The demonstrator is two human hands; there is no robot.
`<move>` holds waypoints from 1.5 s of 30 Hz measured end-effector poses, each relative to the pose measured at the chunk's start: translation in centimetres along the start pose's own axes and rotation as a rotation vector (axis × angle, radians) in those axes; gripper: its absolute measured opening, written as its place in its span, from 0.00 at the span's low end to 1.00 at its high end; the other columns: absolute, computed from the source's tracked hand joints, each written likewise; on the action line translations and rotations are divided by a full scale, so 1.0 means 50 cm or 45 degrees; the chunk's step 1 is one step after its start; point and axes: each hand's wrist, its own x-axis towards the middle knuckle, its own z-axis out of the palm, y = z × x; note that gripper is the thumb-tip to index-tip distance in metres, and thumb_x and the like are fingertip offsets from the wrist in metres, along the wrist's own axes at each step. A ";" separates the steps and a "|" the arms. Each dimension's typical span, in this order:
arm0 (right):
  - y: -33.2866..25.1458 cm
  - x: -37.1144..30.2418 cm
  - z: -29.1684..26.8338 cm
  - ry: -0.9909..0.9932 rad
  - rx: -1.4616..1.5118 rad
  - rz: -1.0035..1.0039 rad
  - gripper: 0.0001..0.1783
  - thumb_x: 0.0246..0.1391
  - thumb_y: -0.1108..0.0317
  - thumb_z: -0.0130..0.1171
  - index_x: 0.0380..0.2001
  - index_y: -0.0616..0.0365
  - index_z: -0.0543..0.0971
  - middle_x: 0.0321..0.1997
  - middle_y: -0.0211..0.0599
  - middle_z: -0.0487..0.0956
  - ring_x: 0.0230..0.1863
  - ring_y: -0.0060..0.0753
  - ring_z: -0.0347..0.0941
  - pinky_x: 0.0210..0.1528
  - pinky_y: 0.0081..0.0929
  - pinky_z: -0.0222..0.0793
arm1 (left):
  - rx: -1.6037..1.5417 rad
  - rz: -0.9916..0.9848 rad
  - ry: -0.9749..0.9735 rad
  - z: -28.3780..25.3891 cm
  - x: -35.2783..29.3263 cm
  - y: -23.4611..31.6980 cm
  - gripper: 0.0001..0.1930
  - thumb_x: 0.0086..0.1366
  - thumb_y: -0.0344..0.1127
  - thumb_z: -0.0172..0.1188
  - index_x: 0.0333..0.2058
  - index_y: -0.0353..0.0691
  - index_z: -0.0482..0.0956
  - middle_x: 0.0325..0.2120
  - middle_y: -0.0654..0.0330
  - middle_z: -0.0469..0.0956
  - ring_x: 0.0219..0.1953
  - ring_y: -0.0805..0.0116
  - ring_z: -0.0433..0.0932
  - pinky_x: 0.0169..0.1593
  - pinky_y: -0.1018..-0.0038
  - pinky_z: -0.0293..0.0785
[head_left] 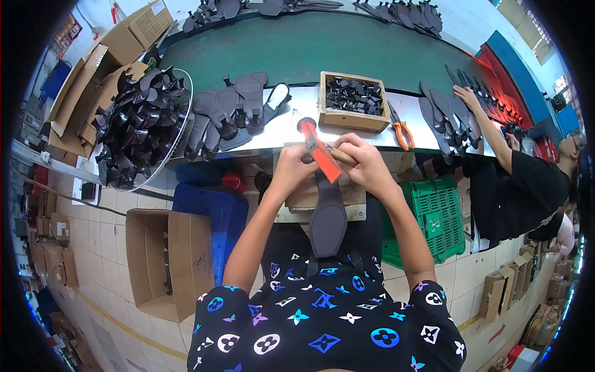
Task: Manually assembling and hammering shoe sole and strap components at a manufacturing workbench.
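Observation:
Before me a dark grey shoe sole (328, 222) extends toward my body, its broad end nearest me. My left hand (292, 168) is closed around its far, narrow end; the hammer partly hides that grip. In my right hand (367, 166) is the wooden handle of a hammer (325, 162) with an orange-red head, held just above the sole. A dark round part of the head points away from me. Under the sole lies a wooden block or board (297, 197), mostly covered.
Behind my hands, a wooden box (353, 119) holds small black pieces, beside orange-handled pliers (401, 131). Grey soles (214, 115) and a basket of black heels (139, 130) stand left. A green crate (434, 217) is low right. A co-worker (520, 167) reaches toward soles at right.

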 end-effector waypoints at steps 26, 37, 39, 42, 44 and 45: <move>-0.188 -0.116 -0.059 0.395 -0.179 0.138 0.13 0.62 0.75 0.55 0.49 0.67 0.76 0.29 0.41 0.78 0.24 0.34 0.73 0.30 0.24 0.69 | 0.634 0.099 -0.158 0.006 -0.001 -0.041 0.61 0.53 0.57 0.71 0.72 0.40 0.38 0.57 0.69 0.77 0.67 0.61 0.65 0.68 0.36 0.31; -0.169 -0.117 -0.067 0.327 0.079 0.266 0.17 0.59 0.73 0.60 0.51 0.62 0.74 0.36 0.52 0.79 0.34 0.57 0.78 0.33 0.39 0.74 | 0.602 0.383 -0.038 -0.008 0.003 -0.028 0.13 0.59 0.44 0.67 0.40 0.47 0.87 0.39 0.62 0.85 0.61 0.55 0.72 0.67 0.43 0.51; -0.172 -0.116 -0.066 0.346 0.075 0.367 0.19 0.59 0.72 0.61 0.53 0.61 0.75 0.36 0.48 0.80 0.34 0.54 0.79 0.33 0.39 0.74 | 0.393 0.365 -0.135 -0.019 -0.044 -0.002 0.12 0.59 0.42 0.66 0.39 0.43 0.86 0.37 0.60 0.84 0.53 0.56 0.77 0.59 0.53 0.62; -0.098 -0.112 -0.045 0.359 -0.249 0.137 0.22 0.58 0.72 0.63 0.55 0.61 0.76 0.34 0.43 0.80 0.28 0.41 0.78 0.30 0.32 0.71 | -0.037 0.332 -0.313 -0.036 -0.117 0.098 0.10 0.62 0.35 0.63 0.36 0.34 0.84 0.29 0.55 0.81 0.31 0.60 0.80 0.34 0.74 0.72; -0.076 -0.111 -0.037 0.090 -0.543 0.167 0.25 0.56 0.65 0.64 0.58 0.54 0.76 0.34 0.37 0.78 0.31 0.43 0.77 0.31 0.36 0.71 | -0.261 0.219 -0.420 -0.035 -0.161 0.162 0.09 0.64 0.33 0.62 0.34 0.31 0.83 0.23 0.58 0.75 0.25 0.68 0.74 0.31 0.74 0.68; -0.061 -0.107 -0.036 -0.065 -0.650 0.122 0.25 0.56 0.63 0.64 0.58 0.52 0.76 0.35 0.36 0.78 0.35 0.42 0.77 0.35 0.37 0.70 | -0.298 0.177 -0.467 -0.030 -0.172 0.176 0.09 0.65 0.33 0.62 0.33 0.31 0.81 0.22 0.59 0.73 0.24 0.69 0.73 0.31 0.74 0.67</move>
